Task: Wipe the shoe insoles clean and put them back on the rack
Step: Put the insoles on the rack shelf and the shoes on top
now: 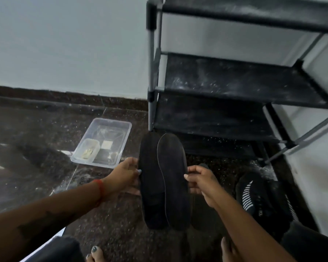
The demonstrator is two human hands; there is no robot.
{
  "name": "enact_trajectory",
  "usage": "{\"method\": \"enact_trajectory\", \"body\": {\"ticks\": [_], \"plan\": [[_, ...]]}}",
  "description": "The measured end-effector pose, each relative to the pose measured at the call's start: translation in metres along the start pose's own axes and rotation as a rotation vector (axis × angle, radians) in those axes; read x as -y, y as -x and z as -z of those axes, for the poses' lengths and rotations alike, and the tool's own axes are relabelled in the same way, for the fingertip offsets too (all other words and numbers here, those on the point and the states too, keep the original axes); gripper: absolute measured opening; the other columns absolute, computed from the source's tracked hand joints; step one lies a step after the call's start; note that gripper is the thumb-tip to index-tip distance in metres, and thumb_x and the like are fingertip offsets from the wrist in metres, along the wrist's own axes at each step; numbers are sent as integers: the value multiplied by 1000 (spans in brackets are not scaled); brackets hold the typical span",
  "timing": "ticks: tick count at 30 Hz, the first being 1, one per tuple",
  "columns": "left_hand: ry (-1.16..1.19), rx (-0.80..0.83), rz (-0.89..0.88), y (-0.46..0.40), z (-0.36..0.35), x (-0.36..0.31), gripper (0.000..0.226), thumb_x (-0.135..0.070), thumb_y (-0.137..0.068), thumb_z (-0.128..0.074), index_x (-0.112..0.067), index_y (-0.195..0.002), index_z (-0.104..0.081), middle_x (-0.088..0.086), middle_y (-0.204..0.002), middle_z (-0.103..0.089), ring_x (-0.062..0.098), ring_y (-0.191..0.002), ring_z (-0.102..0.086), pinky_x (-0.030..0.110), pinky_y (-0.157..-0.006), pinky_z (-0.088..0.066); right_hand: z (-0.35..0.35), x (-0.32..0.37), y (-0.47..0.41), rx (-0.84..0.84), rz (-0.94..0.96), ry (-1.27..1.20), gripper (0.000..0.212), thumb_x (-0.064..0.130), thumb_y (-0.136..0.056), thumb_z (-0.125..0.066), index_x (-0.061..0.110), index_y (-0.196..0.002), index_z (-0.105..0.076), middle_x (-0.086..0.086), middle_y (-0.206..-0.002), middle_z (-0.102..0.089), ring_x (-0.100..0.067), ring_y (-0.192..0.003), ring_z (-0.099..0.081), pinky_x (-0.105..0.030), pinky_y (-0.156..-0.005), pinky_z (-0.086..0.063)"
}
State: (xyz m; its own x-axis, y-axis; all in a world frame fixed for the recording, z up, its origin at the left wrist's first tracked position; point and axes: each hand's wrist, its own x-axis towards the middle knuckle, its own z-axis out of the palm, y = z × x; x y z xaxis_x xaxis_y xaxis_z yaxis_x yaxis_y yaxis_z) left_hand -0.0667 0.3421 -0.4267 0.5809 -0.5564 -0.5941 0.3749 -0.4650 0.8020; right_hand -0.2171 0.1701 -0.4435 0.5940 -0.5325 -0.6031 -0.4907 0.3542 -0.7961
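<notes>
The left hand [126, 172] and right hand [199, 179] pinch two black insoles [165, 182] between them. The rack [235, 87] stands just beyond; probably best lifted together, kept flat.

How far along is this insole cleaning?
Nothing looks finished: the rack shelves in view hold no insoles. In hand: the left hand and right hand hold two dark insoles side by side over the floor. No cloth is in either hand; whether they've been wiped can't be told. Left: putting them on the rack.
</notes>
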Motion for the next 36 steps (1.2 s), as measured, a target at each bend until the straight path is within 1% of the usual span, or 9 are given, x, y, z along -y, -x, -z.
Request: {"method": "enact_trajectory", "body": {"ticks": [3,7,12,20,23,27,30,33,36], "plan": [[23,-21,-74,16,-16,-36,16,2,-97,-44,-12,-90,-50,10,-77,-58,20,-58,-60,33,-43,-55,24,32,23,-2,66,-50,17,0,-88,-56,3,-104,-61,-6,-82,-67,-14,-62,-64,-27,-53,-53],[-54,-78,-220,26,-40,-89,11,1,-97,-44,-2,-106,-50,14,-78,-54,17,-54,-56,21,-36,-46,53,83,40,-23,182,-106,14,-2,-88,-56,5,-99,-62,-6,-77,-68,-11,-57,-64,-24,-50,-53],[3,-97,-355,12,-66,-156,16,4,-96,-39,-5,-98,-52,1,-58,-51,4,-32,-48,19,-35,-44,83,148,24,-103,298,-139,15,-2,-87,-57,7,-98,-63,-4,-77,-67,-8,-54,-64,-20,-47,-51],[-22,-204,-451,-57,-84,-229,17,4,-97,-41,-7,-99,-54,4,-64,-51,8,-41,-54,22,-39,-51,107,225,-60,-209,388,-154,17,-5,-88,-55,10,-87,-62,-6,-86,-66,-14,-70,-63,-21,-47,-52],[-111,-263,-485,-90,-86,-244,16,4,-93,-47,-9,-87,-53,4,-68,-54,13,-48,-55,22,-36,-49,115,241,-95,-254,396,-114,15,-5,-87,-57,8,-94,-62,-8,-93,-64,-15,-73,-62,-21,-47,-52],[-182,-254,-485,-129,-86,-253,18,4,-90,-51,-10,-81,-59,5,-68,-55,17,-52,-53,21,-38,-46,122,253,-141,-313,418,-27,25,-3,-85,-61,3,-109,-61,-11,-109,-63,-23,-94,-62,-29,-67,-54],[-220,-307,-487,-147,-84,-256,13,3,-90,-53,-6,-92,-62,6,-72,-57,19,-57,-56,22,-37,-48,123,254,-166,-361,428,58,26,1,-83,-65,5,-109,-64,-13,-115,-63,-24,-101,-62,-36,-87,-53],[-396,-401,-533,-165,-76,-258,13,-9,-91,-57,-4,-97,-67,13,-88,-65,30,-78,-65,34,-63,-59,121,253,-177,-420,434,100,26,10,-82,-69,5,-108,-65,-12,-115,-63,-25,-101,-61,-37,-90,-52],[-536,-433,-517,-163,-75,-259,30,-32,-91,-57,-6,-101,-69,18,-100,-68,35,-94,-65,43,-84,-55,120,248,-172,-426,441,121,32,23,-84,-68,6,-111,-64,-12,-117,-62,-26,-104,-60,-37,-92,-51]]}}
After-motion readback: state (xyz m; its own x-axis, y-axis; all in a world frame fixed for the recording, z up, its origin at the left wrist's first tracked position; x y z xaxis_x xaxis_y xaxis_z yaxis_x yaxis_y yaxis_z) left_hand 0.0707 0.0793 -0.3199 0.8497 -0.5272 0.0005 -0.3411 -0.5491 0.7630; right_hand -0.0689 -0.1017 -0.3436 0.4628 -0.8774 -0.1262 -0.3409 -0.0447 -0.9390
